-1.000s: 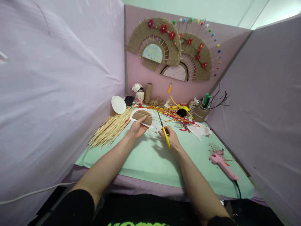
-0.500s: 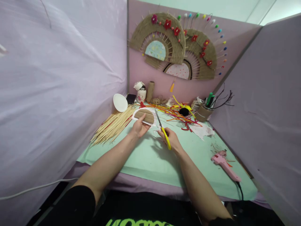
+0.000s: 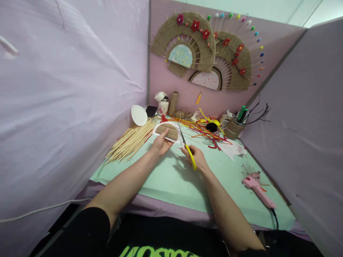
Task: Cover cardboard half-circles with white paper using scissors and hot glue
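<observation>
My left hand (image 3: 162, 142) is closed on a half-round piece of corrugated cardboard (image 3: 173, 133), thumb on top and fingers beneath. A white paper edge (image 3: 157, 129) sticks out around the cardboard's curve. In my right hand (image 3: 197, 157) is a pair of scissors (image 3: 190, 156) with yellow handles. Their blades point up and away, beside the right end of the white edge. Whether the blades touch the paper I cannot tell. Both hands are held over the pale green tabletop (image 3: 160, 180).
Thin wooden sticks (image 3: 131, 141) lie to the left, below a white round lid-like piece (image 3: 139, 115). Coloured pipe cleaners (image 3: 198, 129) spread across the back. At right are a stick-filled pot (image 3: 233, 129), white paper scraps (image 3: 233, 148) and a pink glue gun (image 3: 258, 191).
The whole scene has shifted slightly right in view as the head turned. Both hands keep nearly the same pose, still holding the cardboard and the scissors.
</observation>
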Tool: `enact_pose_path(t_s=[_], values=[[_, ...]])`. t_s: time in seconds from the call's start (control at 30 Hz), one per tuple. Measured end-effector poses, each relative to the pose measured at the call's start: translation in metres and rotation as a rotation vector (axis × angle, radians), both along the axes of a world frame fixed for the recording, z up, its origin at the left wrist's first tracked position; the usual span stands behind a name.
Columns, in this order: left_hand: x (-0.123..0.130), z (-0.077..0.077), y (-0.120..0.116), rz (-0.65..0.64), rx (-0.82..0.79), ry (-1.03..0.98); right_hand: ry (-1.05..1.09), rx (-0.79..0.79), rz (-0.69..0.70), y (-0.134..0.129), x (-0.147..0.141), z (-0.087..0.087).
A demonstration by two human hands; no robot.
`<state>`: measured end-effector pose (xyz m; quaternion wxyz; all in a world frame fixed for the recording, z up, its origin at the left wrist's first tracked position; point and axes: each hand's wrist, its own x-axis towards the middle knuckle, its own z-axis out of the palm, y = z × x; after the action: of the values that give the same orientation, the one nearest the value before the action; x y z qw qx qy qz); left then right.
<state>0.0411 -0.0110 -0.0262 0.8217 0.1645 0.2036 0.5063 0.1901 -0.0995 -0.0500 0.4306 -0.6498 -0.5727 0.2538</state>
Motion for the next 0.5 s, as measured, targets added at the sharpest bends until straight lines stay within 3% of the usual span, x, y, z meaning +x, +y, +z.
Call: enact_pose_path(t_s=[0.5], values=[[-0.0002,-0.0004,-0.0005,0.007,0.026,0.029,-0.020,0.038,0.001,-0.0001,0.0017,-0.0018]])
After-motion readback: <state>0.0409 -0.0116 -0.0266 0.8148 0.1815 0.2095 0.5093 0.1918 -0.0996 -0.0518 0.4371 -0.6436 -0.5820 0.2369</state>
